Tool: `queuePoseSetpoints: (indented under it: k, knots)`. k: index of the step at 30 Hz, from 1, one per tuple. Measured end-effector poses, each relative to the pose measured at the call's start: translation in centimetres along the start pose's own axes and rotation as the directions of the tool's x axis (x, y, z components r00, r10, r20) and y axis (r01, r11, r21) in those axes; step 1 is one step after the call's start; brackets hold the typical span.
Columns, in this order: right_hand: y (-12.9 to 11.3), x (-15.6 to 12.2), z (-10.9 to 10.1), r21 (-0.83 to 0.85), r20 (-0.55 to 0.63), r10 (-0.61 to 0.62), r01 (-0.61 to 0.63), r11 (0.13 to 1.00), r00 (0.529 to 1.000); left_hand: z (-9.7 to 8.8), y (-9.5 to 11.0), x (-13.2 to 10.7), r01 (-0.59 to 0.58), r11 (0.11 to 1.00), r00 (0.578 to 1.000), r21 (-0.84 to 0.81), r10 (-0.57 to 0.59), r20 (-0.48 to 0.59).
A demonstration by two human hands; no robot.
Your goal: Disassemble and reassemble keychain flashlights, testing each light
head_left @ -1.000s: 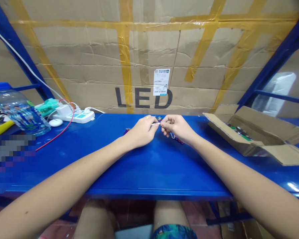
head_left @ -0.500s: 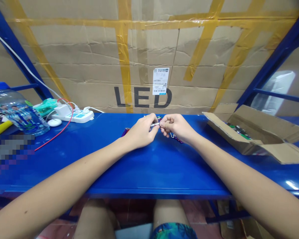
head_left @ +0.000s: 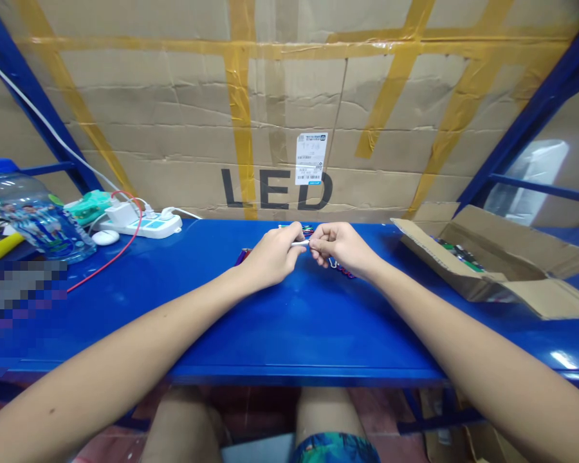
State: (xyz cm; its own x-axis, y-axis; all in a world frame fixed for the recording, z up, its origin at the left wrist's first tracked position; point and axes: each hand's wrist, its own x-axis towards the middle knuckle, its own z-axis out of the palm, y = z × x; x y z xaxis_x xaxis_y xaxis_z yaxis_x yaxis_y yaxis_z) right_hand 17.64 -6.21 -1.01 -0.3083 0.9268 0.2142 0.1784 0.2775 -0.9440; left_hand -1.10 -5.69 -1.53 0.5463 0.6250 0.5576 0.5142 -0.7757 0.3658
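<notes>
White stick (head_left: 299, 244) is bridging my two hands over the blue table (head_left: 289, 328).
My left hand (head_left: 274, 254) is holding it between thumb and forefinger, while my right hand (head_left: 343, 248) is pinching its right end with fingertips pressed together. Small colourful pieces (head_left: 346, 272) are lying around my hands, partly hidden. An open cardboard box (head_left: 427, 257) is sitting to my right, a bottle (head_left: 53, 228) to my left.

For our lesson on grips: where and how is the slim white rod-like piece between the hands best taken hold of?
I'd likely pinch the slim white rod-like piece along its shaft, from the left, as the left hand does: it is thin and lies nearly level, and its right end is at the right hand's fingertips.
</notes>
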Motion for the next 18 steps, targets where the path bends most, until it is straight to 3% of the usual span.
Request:
queuePoseSetpoints:
  k: [7, 13, 18]
  knots:
    - [-0.06, 0.08, 0.30, 0.010, -0.065, -0.036, 0.037, 0.999, 0.997, 0.07, 0.00, 0.62, -0.005, 0.997, 0.999, 0.082, 0.009, -0.053]
    - [0.39, 0.15, 0.49, -0.018, -0.069, -0.049, 0.048, 0.999, 0.996, -0.06, -0.35, 0.73, 0.055, 0.993, 0.993, 0.105, -0.065, 0.095]
    - [0.04, -0.01, 0.44, -0.029, -0.061, -0.014, 0.012, 1.000, 0.998, -0.06, -0.19, 0.34, 0.037, 0.995, 0.996, 0.090, -0.044, 0.071]
